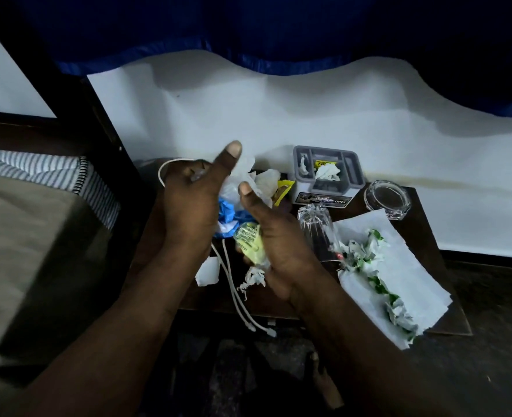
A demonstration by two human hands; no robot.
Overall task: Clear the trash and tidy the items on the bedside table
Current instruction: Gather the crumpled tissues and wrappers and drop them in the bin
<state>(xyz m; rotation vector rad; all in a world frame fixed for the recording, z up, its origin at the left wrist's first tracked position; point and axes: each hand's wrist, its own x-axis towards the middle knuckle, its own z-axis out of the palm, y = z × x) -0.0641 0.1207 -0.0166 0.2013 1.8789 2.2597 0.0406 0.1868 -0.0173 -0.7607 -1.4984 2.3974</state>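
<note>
Both hands are raised over the dark bedside table (420,233). My left hand (188,200) presses against a bundle of wrappers (233,191), white and blue plastic, with its thumb up. My right hand (272,236) grips the same bundle from the right, with a yellow-green wrapper (248,239) under its thumb. Crumpled paper (253,276) hangs just below that hand. A white cable (233,284) runs from behind my left hand down past the table's front edge.
A grey compartment organizer (354,168) with tissue inside stands at the back. A glass ashtray (387,200) sits to its right. A clear tumbler (318,227) lies beside a white paper sheet (411,272) strewn with torn green-white scraps. The bed (32,230) is on the left.
</note>
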